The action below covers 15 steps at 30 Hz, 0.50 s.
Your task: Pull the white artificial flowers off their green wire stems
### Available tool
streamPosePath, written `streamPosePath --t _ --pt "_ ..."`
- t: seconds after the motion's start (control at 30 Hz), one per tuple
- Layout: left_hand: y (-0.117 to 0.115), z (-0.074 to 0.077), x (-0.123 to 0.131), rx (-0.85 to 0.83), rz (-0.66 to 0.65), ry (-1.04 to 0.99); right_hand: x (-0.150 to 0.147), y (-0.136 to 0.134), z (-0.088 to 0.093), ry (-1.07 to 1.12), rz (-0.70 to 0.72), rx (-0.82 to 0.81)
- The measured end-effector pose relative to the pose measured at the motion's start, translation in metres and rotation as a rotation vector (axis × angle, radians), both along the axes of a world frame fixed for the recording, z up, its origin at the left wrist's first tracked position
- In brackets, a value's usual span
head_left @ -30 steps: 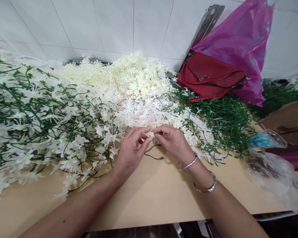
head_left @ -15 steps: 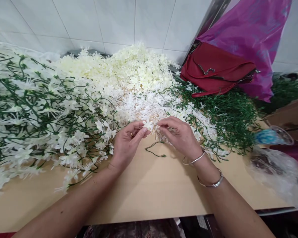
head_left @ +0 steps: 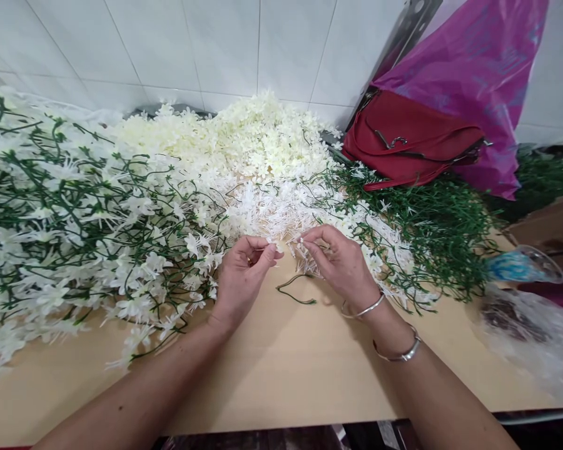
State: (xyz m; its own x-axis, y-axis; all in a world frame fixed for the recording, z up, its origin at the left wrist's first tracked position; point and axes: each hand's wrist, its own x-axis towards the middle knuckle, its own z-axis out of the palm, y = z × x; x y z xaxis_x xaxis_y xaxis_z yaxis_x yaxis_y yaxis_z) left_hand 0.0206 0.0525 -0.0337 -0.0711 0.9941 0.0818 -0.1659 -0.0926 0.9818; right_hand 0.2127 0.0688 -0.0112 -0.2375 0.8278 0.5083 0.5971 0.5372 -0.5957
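Between the thumb and fingers of my left hand (head_left: 244, 275) is a small white artificial flower (head_left: 276, 244), mostly covered by the fingertips. My right hand (head_left: 342, 265) pinches a tiny white piece (head_left: 301, 240), perhaps a stamen, a short gap to the right of the flower. A bent green plastic stem (head_left: 293, 294) lies on the table just below both hands. Beyond my fingers spread loose white stamen pieces (head_left: 276, 215). Behind these rises a heap of cream blossoms (head_left: 263, 137).
Stemmed white flowers (head_left: 98, 225) are heaped at the left of the table (head_left: 272, 369). Green stems (head_left: 441, 225) pile up at the right, under a red handbag (head_left: 413, 134). A purple plastic bag (head_left: 478, 81), a blue-patterned cup (head_left: 520, 265) and a clear bag (head_left: 535, 337) are farther right.
The flower in my left hand has turned and shows less between the fingers. My right hand has drawn slightly away from it with the tiny white piece. The view has tilted up a little.
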Motion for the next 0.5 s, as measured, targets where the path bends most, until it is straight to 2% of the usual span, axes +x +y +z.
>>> streamPosePath --t 0.07,0.17,0.37,0.5 --pt "0.001 -0.001 0.001 -0.02 0.028 -0.033 -0.004 -0.003 0.002 0.124 -0.046 -0.066" --pt "0.001 -0.002 0.002 -0.02 0.025 -0.038 -0.013 -0.008 0.005 0.255 -0.041 -0.115" --pt "0.001 -0.003 0.0 0.028 -0.016 0.037 -0.027 -0.018 0.01 0.256 0.019 -0.068" --pt "-0.001 -0.001 0.0 0.021 -0.027 0.082 -0.032 -0.02 0.007 0.321 -0.055 -0.113"
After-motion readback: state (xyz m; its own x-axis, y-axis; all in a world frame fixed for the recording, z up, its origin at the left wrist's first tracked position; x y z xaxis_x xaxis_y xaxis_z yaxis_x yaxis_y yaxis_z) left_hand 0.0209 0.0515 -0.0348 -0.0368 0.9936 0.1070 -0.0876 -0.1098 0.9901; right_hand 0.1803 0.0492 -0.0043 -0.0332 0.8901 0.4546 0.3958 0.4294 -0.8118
